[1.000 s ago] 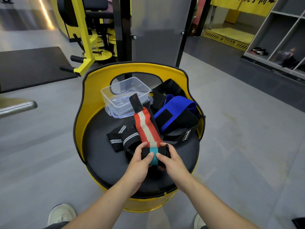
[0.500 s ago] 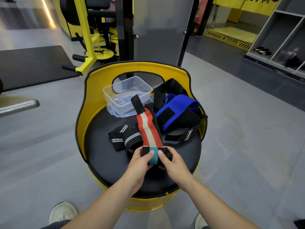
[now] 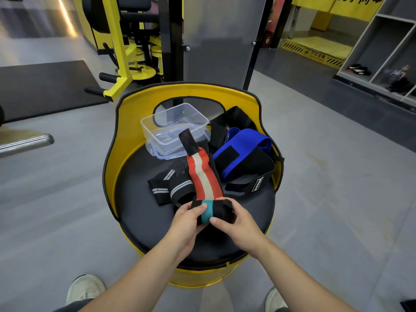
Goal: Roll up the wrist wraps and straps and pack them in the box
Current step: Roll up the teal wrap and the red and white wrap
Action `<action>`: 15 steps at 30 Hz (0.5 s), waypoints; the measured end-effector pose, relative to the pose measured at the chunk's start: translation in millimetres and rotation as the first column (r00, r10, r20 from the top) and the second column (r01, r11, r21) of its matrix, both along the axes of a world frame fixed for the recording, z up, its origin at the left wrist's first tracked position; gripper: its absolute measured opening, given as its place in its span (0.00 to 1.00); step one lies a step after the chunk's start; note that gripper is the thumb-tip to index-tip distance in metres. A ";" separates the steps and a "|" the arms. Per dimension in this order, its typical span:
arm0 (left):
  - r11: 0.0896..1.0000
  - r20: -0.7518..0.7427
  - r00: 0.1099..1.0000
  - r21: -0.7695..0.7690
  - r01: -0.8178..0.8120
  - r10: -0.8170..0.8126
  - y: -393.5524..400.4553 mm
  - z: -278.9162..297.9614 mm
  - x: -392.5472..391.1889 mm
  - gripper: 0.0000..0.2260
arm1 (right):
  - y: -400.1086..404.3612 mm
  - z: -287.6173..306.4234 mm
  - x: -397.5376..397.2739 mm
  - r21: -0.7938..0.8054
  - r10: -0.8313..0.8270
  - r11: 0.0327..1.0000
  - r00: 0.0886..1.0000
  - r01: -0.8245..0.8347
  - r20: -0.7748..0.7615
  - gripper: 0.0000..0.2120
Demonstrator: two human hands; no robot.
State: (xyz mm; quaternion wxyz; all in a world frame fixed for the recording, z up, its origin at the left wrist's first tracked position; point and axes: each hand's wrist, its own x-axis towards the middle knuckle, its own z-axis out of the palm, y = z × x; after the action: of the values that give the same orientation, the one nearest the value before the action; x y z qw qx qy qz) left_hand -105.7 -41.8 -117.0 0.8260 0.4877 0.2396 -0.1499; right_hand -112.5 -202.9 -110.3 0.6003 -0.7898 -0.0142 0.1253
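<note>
On the black padded seat (image 3: 144,221) of a yellow barrel chair, a black wrap with grey stripes (image 3: 168,188) lies left of centre; toward the seat's back edge a clear plastic box (image 3: 174,129) stands open on its lid; the red, cream and black wrist wrap (image 3: 203,179) runs from the box's front rim down toward the seat's front edge, its near end rolled into a black and teal roll (image 3: 210,211); the left hand (image 3: 186,221) curls round the roll's left end, thumb on top; the right hand (image 3: 236,224) pinches its right end, thumb on the teal band; at the seat's right edge a blue and black wrap (image 3: 243,152) lies heaped with a black strap (image 3: 247,186).
</note>
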 end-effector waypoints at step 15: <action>0.993 0.042 0.995 0.076 0.086 -0.089 -0.8 -10.5 -4.9 0.11 | 4.4 -6.0 0.6 -0.058 -0.134 0.990 0.989 0.131 -0.065 0.17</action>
State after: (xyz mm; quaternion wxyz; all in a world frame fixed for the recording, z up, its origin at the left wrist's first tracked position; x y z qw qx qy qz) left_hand -110.6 -42.6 -127.5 0.8051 0.5315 0.2045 -0.1657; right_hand -112.0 -198.5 -116.3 0.5861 -0.8000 0.0622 0.1124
